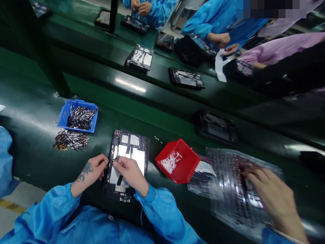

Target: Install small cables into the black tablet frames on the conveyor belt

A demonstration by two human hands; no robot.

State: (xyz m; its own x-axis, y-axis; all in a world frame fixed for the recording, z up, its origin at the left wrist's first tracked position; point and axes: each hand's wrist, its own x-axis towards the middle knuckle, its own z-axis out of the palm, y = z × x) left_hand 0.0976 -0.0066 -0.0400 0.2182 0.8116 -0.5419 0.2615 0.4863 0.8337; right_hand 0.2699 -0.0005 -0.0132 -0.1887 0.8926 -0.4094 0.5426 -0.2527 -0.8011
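Observation:
An open tablet chassis (134,149) with white and silver parts lies on the dark green bench in front of me. My left hand (89,171), tattooed on its back, pinches at the chassis's left edge. My right hand (131,173) rests on the chassis, fingers pinched on a thin dark cable (116,156) that loops up along that edge. Both hands meet at the same spot, fingertips nearly touching. I cannot tell whether the left fingers grip the cable or only press beside it.
A blue bin of small cables (79,116) and a loose pile of them (70,140) sit to the left. A red bin with white bits (177,160) stands to the right. A co-worker's hand (275,198) lies on a clear plastic tray (228,189). More chassis ride the belt behind (187,78).

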